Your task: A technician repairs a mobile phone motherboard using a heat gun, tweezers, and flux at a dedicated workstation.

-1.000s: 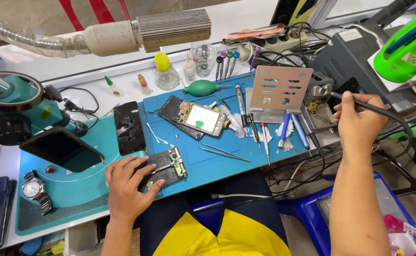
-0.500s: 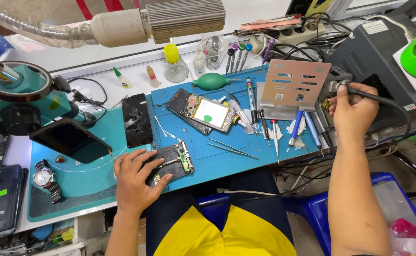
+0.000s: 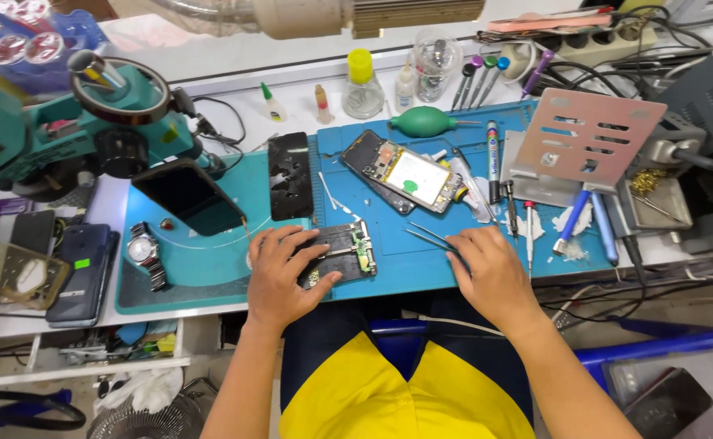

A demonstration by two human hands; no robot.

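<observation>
Since the earlier frame, my right hand (image 3: 490,272) left the soldering iron (image 3: 685,154), now closing on tweezers (image 3: 429,236); left hand (image 3: 285,272) presses fingers spread on the circuit board (image 3: 348,248).

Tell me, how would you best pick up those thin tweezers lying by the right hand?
Probably pinch the tweezers across the two arms near the end under the right hand, coming from above. They lie flat on the blue mat, and their sharp tips point up-left, away from the hand.
</observation>
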